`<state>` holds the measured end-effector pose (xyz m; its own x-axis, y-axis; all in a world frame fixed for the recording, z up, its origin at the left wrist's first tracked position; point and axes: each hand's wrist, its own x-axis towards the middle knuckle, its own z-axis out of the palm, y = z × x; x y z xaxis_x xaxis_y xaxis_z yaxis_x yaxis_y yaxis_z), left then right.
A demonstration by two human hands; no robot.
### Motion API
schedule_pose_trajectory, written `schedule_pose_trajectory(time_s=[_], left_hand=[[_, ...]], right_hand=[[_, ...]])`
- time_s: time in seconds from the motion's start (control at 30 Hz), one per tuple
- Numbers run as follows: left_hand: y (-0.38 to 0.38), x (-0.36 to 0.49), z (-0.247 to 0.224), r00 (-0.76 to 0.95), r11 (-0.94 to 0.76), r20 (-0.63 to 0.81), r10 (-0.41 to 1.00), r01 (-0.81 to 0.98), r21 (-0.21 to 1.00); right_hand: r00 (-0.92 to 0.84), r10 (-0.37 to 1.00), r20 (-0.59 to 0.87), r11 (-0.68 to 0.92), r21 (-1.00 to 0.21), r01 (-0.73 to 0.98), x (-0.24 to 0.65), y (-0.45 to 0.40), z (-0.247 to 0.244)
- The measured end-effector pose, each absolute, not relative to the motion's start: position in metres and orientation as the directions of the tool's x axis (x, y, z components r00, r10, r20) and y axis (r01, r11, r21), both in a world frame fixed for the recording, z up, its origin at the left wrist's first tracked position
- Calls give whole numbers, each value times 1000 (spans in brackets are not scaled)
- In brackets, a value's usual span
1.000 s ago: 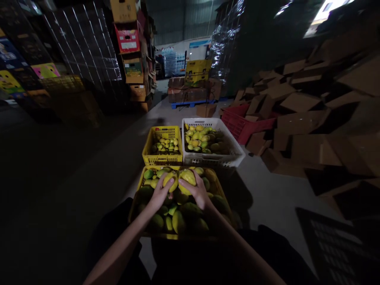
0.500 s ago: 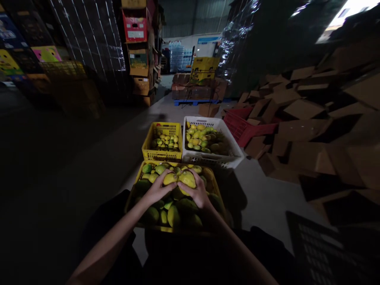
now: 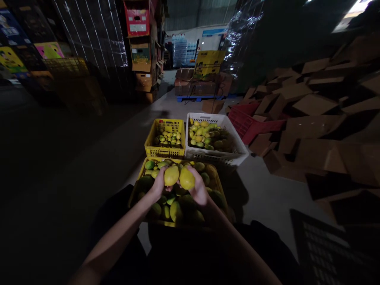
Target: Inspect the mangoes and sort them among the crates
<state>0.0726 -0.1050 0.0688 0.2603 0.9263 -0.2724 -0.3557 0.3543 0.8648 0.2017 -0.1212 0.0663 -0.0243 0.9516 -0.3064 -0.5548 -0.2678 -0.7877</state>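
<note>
Fruits (image 3: 171, 175) just rotated, so other sides show; left hand (image 3: 160, 183) and right hand (image 3: 200, 190) grasp one each, nearer front crate's (image 3: 212, 172) far edge.

My remote feed is dim, nearly black at left. White glare fills a slanted upper-right opening (image 3: 353, 15); crinkled clear plastic wrap (image 3: 242, 37) glints. Two oval yellow fruits (image 3: 171, 176) catch light. Brown cardboard boxes (image 3: 313, 130) stretch and soften rightward.

A: White crate (image 3: 213, 156) plastic?
B: Yep, smooth plas., low sheen; rear yellow crate (image 3: 164, 151) same.
A: Held fruit (image 3: 187, 179)?
B: Smooth, semi-gloss. Brown boxes (image 3: 316, 107): matt cardbd. Wrap (image 3: 242, 35): v. glossy film.
</note>
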Motion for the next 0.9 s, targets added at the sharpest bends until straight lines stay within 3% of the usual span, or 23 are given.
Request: schedule_pose_trajectory(time_s=[0.1, 0.2, 0.3, 0.57, 0.77, 0.83, 0.9], left_hand=[[-98, 70, 72, 229, 473, -414, 881, -395, 787], [-92, 67, 72, 235, 595, -549, 802, -383, 706], [-92, 65, 68, 242, 634, -586, 774, -301, 713], [-94, 61, 64, 239, 559, -519, 821, -152, 815], [-96, 58, 65, 261, 523, -487, 834, -89, 848], [-97, 57, 65, 260, 451, -415, 872, -96, 887], [-98, 54, 67, 236, 278, -247, 940, -109, 954]], right_hand=[[-140, 898, -417, -418, -706, -571, 205, -111, 61], [-149, 882, -447, -444, -684, -579, 207, -105, 53], [-145, 871, -469, -460, -675, -576, 206, -104, 49], [-139, 855, -500, -483, -670, -564, 204, -106, 56], [-162, 913, -373, -402, -761, -509, 205, -113, 57], [-108, 947, -301, -312, -795, -520, 203, -116, 58], [-64, 977, -206, -208, -826, -523, 202, -118, 60]])
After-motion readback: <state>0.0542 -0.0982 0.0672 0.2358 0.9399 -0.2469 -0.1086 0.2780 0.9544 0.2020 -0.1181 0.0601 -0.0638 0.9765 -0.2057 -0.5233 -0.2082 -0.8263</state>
